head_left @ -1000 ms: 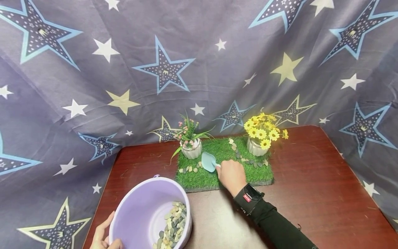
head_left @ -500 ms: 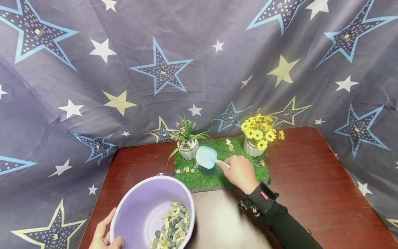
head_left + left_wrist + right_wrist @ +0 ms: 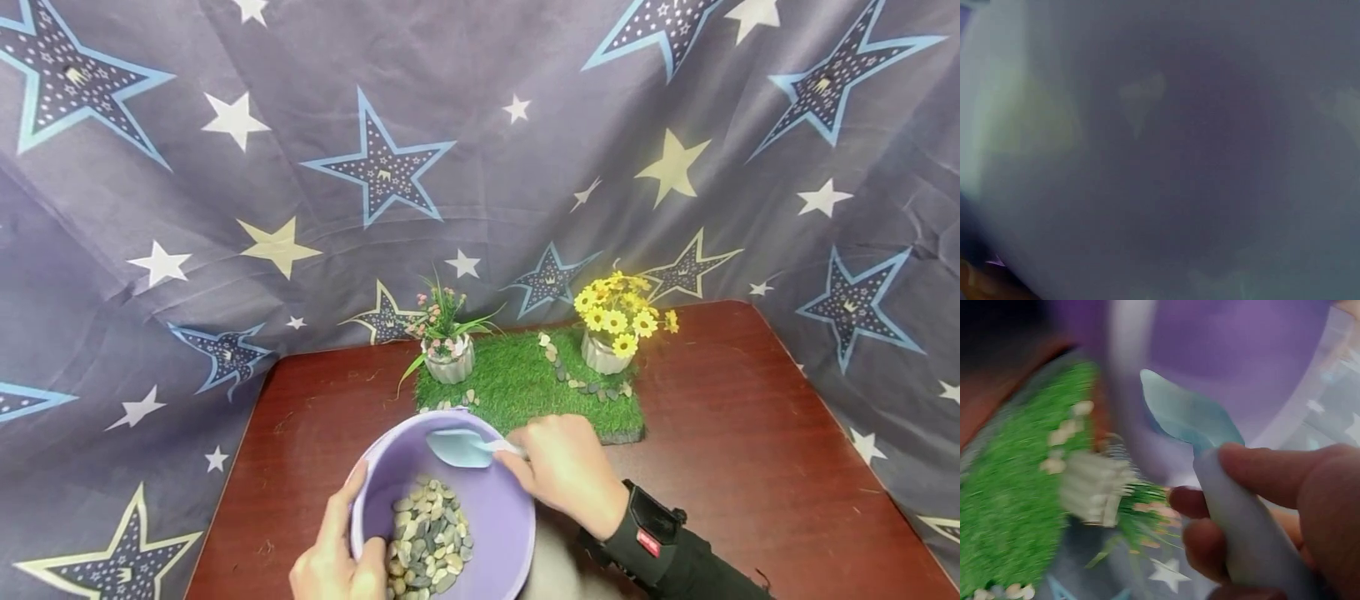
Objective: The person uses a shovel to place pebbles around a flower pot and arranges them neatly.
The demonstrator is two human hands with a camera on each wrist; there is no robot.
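My left hand (image 3: 337,542) grips the rim of a purple bucket (image 3: 502,533) on its left side, thumb inside. Pebbles (image 3: 427,542) lie heaped on the bucket's floor. My right hand (image 3: 573,467) holds a small toy shovel by its pale handle, fingers wrapped round it in the right wrist view. The light blue shovel blade (image 3: 459,450) is tilted over the bucket's mouth, just inside the far rim; no pebbles show on it. A pale, blurred surface fills the left wrist view.
Behind the bucket lies a green turf mat (image 3: 510,375) with rows of pebbles (image 3: 592,388). A pot of pink flowers (image 3: 450,358) stands at its left, a pot of yellow flowers (image 3: 611,350) at its right. A star-patterned cloth (image 3: 480,150) hangs behind the red-brown table (image 3: 750,433).
My right hand has brought the shovel from above the turf back over the bucket and turned its blade. My left hand has moved the bucket rightward and closer to the mat.
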